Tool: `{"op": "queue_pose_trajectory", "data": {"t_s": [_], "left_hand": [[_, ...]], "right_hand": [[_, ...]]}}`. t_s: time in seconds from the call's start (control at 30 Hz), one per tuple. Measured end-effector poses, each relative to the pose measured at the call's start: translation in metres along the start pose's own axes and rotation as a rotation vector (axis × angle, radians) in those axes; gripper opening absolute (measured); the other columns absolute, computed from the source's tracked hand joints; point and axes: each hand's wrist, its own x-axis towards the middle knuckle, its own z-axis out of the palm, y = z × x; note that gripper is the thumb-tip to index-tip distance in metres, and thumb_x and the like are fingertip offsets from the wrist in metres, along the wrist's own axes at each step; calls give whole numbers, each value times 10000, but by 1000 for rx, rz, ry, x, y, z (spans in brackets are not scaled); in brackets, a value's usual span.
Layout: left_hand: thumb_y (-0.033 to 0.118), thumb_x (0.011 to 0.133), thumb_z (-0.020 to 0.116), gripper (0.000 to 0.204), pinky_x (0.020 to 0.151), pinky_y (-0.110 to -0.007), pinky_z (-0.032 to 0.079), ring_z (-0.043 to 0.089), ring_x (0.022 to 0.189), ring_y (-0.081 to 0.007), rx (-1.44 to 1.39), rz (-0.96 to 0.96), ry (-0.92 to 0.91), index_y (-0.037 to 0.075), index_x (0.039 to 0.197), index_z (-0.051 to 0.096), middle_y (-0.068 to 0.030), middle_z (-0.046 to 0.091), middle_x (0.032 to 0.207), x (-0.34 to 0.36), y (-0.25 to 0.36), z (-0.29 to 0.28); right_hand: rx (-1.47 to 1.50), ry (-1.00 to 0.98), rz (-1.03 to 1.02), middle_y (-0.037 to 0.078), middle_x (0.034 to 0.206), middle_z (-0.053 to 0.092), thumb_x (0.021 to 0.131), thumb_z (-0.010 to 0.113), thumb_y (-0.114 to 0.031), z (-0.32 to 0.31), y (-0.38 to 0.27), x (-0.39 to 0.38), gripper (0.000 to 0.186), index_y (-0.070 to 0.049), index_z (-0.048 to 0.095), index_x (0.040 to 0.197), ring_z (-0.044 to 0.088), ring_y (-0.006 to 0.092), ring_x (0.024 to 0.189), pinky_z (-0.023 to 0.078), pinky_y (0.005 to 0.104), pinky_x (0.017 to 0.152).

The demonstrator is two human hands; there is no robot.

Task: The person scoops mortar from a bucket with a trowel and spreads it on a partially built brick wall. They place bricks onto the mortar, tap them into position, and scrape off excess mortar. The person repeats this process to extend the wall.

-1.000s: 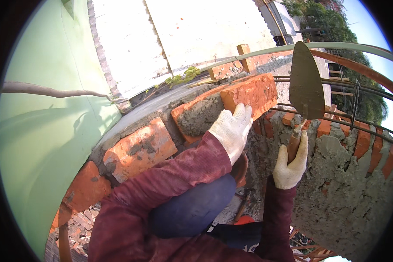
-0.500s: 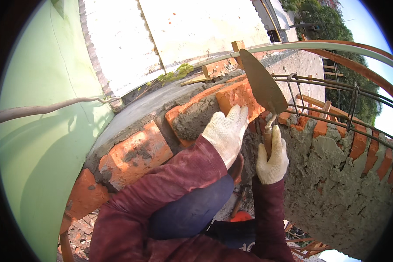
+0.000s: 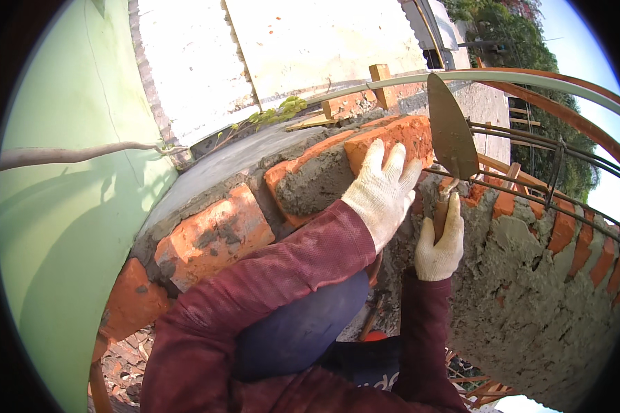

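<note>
My left hand (image 3: 386,193), in a white glove, lies on the near side of an orange brick (image 3: 401,140), its fingers spread and stretched over it. That brick sits at the far end of the wall course, beside grey mortar (image 3: 317,182) spread on the neighbouring brick. In my gloved right hand (image 3: 439,251) is the handle of a pointed trowel (image 3: 452,127). Its blade stands up past the brick's right end, bare of any visible load. The fingers wrap round the handle, next to the rough mortared wall.
Another mortar-smeared brick (image 3: 213,237) lies nearer on the left, by a green wall (image 3: 69,227). Steel reinforcing bars (image 3: 558,155) cross on the right above a mortared brick wall (image 3: 530,289). A pale curved strip (image 3: 517,74) spans the far side. Rubble (image 3: 127,365) lies below.
My right hand has carried the trowel to the right, uncovering the brick's right end. My left hand has shifted slightly right, and its fingers have spread over the brick.
</note>
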Motion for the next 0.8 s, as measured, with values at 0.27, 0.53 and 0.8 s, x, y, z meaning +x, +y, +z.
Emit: {"op": "queue_pose_trajectory", "data": {"t_s": [0.27, 0.53, 0.8], "left_hand": [[226, 995, 565, 318, 1156, -490, 364, 532, 1290, -281, 56, -18, -58, 181, 1264, 728, -112, 607, 1396, 4, -3, 12], [225, 949, 611, 308, 1165, -491, 359, 544, 1281, -271, 85, -45, -81, 179, 1227, 736, -105, 605, 1377, 2, -4, 11], [235, 938, 630, 225, 1073, -446, 405, 567, 1193, -239, -2, -62, -98, 186, 1109, 769, -57, 617, 1178, 10, 0, 8]], "right_hand": [[-298, -68, -158, 109, 1131, 688, 859, 742, -43, -38, 19, 45, 716, -206, 547, 1527, 727, 335, 972, 592, 428, 778], [-677, -348, -552, 86, 1073, 715, 920, 650, -28, -37, 0, 165, 480, -209, 632, 1364, 748, 318, 956, 605, 439, 751], [-1052, -735, -757, 108, 1001, 763, 925, 643, -18, 41, -32, 242, 388, -200, 729, 1256, 754, 315, 1039, 599, 452, 863]]}}
